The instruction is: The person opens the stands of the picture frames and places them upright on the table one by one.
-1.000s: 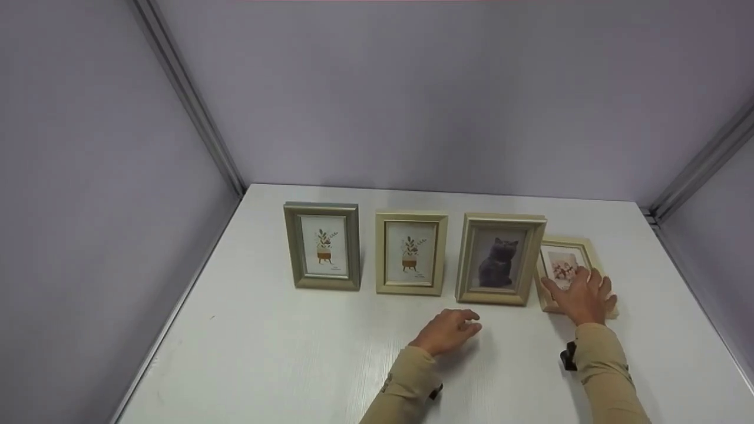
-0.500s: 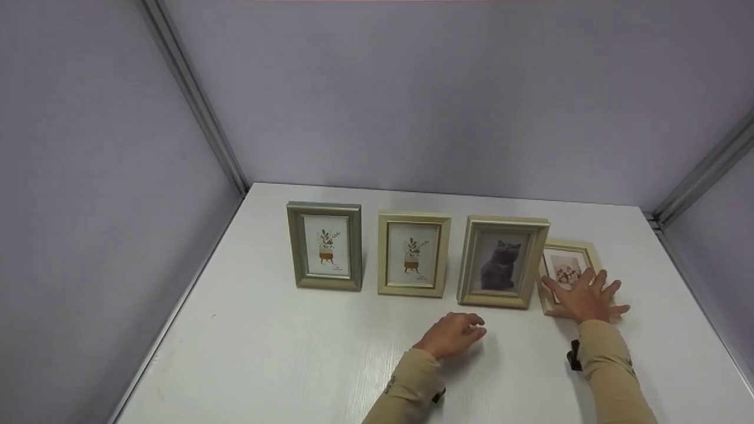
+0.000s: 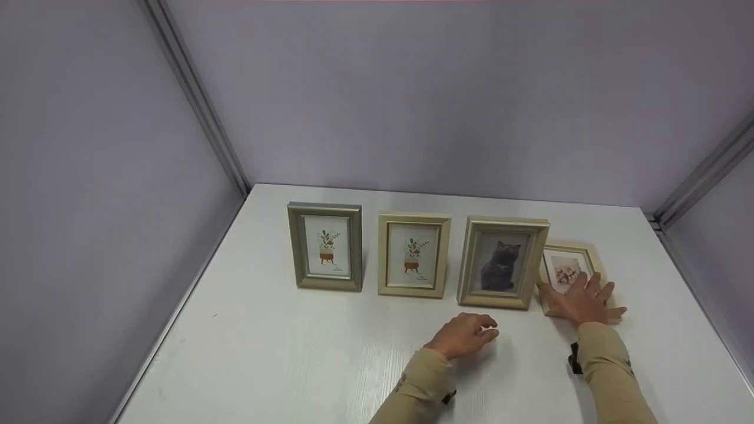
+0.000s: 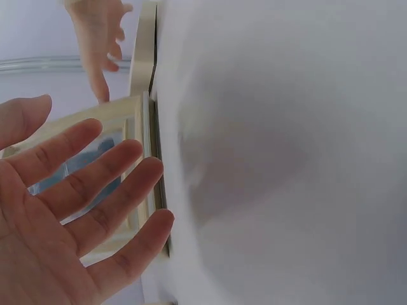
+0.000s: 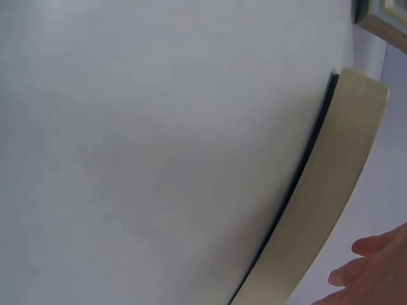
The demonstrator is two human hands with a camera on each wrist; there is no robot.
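Note:
At the right end of the row, a cream picture frame [image 3: 566, 270] with a flower photo lies flat on the white table [image 3: 265, 353]. My right hand [image 3: 582, 301] is over its lower half with fingers spread, hiding that corner. In the right wrist view, the frame's thick side [image 5: 324, 184] shows, and curved fingertips [image 5: 365, 267] are just above it. My left hand [image 3: 462, 335] is low in front of the standing cat picture frame [image 3: 499, 268], holding nothing. Its fingers are loosely bent and apart in the left wrist view.
Two more picture frames stand upright to the left: a grey-gold one [image 3: 327, 247] and a cream one [image 3: 413, 254], both with potted-plant prints. A pale back wall [image 3: 436, 100] and side walls enclose the table.
My left hand has shifted slightly right. My right hand has spread its fingers over the flat frame, then drawn them in slightly. The frames keep their places on the table.

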